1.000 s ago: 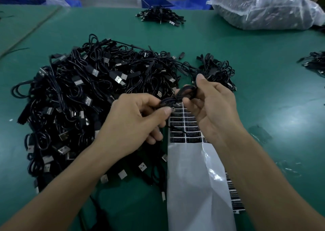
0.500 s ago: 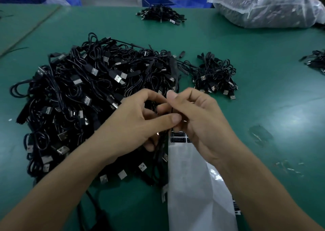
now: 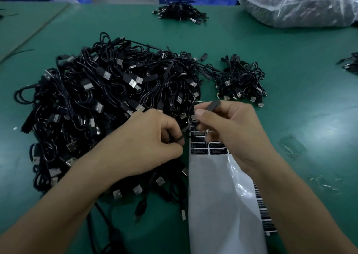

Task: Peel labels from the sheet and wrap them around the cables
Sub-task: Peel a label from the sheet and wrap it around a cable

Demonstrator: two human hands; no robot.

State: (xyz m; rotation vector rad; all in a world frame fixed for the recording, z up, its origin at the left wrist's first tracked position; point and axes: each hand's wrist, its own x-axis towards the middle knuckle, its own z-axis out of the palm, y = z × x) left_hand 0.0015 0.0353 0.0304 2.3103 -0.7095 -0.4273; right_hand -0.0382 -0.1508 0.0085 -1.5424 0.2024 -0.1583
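Black thin cable (image 3: 213,105) is pinched at its plug end between thumb and forefinger of the right hand (image 3: 232,129) and, lower down, in the curled fingers of the left hand (image 3: 147,141), just above the white glossy label sheet (image 3: 217,195). Black rectangular labels (image 3: 199,151) are seen on the sheet beneath the hands, and a large heap of black USB cables (image 3: 96,102) is spread on the green table (image 3: 300,118) to the left.

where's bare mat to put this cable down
Bare mat lies right of the label sheet and small cable pile. Another strip runs between the big cable pile and the far pile. Left of the sheet is crowded.
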